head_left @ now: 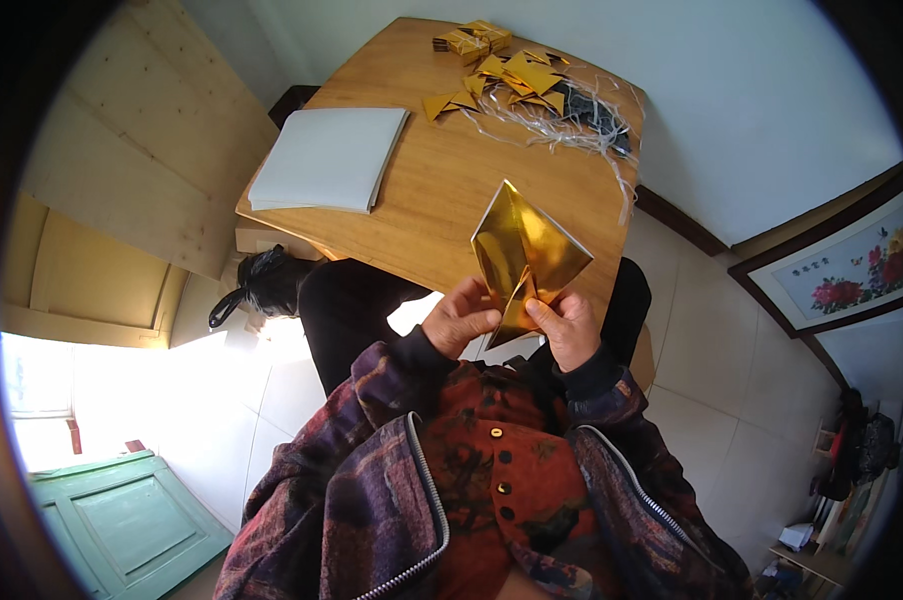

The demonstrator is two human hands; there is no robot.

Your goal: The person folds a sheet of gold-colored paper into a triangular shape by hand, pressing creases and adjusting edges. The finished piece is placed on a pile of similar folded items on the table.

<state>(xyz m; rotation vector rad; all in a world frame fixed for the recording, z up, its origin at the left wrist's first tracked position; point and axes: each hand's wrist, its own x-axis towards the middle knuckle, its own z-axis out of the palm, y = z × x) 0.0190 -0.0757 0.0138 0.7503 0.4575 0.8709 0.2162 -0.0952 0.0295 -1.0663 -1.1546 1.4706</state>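
Note:
Between my hands, just over the table's near edge, is a partly folded sheet of shiny gold paper [549, 246] with pale edges. Two of its points stand up and a raised fold runs down its middle. My right hand [569, 328] pinches the lower right side, thumb on the gold face. On the lower left, my left hand [461, 318] has its fingers curled at the paper's edge, partly behind it, thumb lying toward the fold. A stack of white sheets [327, 160] lies at the table's left.
Folded gold paper pieces [520, 80] lie on the wooden table [442, 165] at the far side. Beside them are tangled clear strips [547, 132] and tied gold bundles [472, 42]. A black bag [272, 282] sits left of my knee. Walls flank the table's far and right sides.

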